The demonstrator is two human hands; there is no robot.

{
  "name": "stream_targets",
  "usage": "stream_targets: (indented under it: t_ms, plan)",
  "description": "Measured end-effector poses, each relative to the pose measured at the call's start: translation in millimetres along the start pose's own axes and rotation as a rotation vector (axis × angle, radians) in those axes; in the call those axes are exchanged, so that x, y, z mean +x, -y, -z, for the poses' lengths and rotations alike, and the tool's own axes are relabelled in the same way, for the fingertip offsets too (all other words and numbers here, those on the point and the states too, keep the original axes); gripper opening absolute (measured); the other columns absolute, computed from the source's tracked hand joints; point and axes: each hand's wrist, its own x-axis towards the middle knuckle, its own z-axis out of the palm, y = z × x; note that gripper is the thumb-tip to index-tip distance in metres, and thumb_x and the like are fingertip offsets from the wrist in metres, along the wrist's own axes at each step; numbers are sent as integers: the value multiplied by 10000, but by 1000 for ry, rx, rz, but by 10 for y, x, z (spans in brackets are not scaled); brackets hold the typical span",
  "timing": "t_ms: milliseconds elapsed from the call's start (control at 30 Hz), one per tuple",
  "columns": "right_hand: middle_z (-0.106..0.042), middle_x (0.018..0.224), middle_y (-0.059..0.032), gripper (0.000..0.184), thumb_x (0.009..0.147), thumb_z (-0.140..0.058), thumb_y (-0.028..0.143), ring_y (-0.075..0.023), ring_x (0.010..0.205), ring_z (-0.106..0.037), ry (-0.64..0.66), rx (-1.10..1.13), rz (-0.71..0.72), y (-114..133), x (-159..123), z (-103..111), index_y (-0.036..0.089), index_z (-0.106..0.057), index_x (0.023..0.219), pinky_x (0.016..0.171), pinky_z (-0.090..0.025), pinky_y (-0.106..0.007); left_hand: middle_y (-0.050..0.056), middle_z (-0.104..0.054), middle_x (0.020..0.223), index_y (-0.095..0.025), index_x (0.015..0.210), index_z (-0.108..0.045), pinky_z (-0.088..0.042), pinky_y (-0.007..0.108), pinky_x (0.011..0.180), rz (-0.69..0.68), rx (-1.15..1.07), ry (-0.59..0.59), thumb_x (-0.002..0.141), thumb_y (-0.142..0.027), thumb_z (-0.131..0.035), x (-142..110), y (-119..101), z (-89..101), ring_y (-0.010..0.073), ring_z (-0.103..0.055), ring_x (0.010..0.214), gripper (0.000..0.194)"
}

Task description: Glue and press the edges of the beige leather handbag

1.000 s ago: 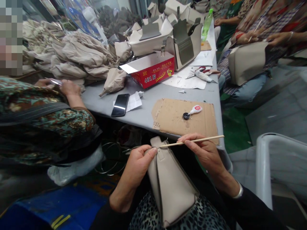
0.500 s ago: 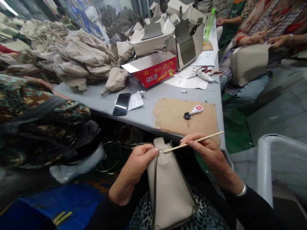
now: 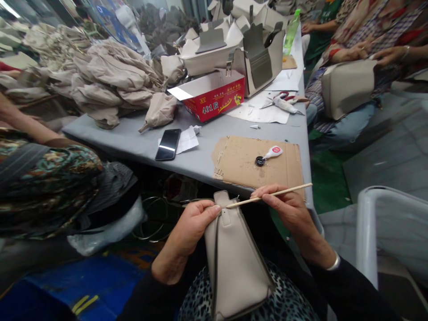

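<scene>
The beige handbag (image 3: 234,258) stands on the person's lap, its top pinched by the left hand (image 3: 192,225) while the right hand (image 3: 289,209), fingers closed on a wooden stick (image 3: 269,195), touches the tip to the top tab (image 3: 223,207). This looks like a gluing or tucking step at that tab; the next move calls for a steady bag and a fine stroke of the tip along the edge.

Looks like a small handbag-making workshop. There's a long grey work table (image 3: 214,142) with a big heap of beige fabric bag pieces (image 3: 110,82) at the far left and half-finished cream-and-grey leather handbags (image 3: 247,53) at the far end. Nearer sits a worn brown cardboard sheet (image 3: 240,162) with a small white glue tube (image 3: 272,153), plus a red cardboard box marked 401 (image 3: 214,96). Other people sit around with bags on their laps.
</scene>
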Motion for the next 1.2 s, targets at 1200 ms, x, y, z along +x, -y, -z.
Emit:
stream_targets:
  t_ms: [1200]
  plan:
    - [-549, 790, 38, 466, 845, -759, 623, -102, 671, -512, 582, 554, -445, -205, -27, -1047, 204, -614, 986, 671, -445, -215, 31, -650, 673, -164, 816, -714, -379, 213, 493, -51, 75, -19, 828, -482, -754, -682, -116, 354, 150, -544, 556, 321]
